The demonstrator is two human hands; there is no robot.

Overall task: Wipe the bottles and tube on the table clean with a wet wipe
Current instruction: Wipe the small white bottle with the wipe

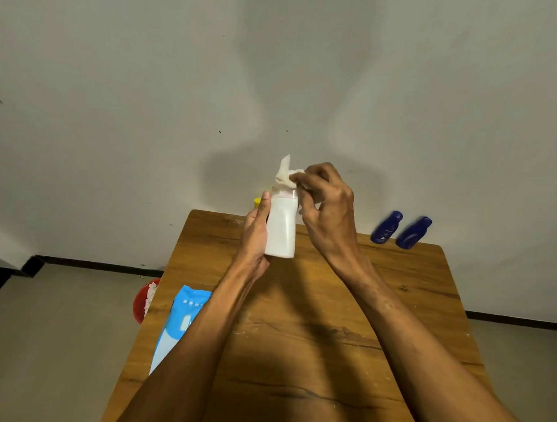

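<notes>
My left hand (255, 232) grips a white bottle (282, 230) upright in the air above the far end of the wooden table (394, 313). My right hand (327, 210) pinches a crumpled white wet wipe (285, 175) against the bottle's cap. Two dark blue bottles (386, 227) (413, 233) stand at the table's far right edge. A yellow cap (257, 202) shows just behind my left hand; the rest of that item is hidden.
A blue and white wet-wipe pack (177, 321) lies at the table's left edge, partly under my left forearm. A red bin (143, 300) holding white wipes sits on the floor to the left. The wall rises close behind the table.
</notes>
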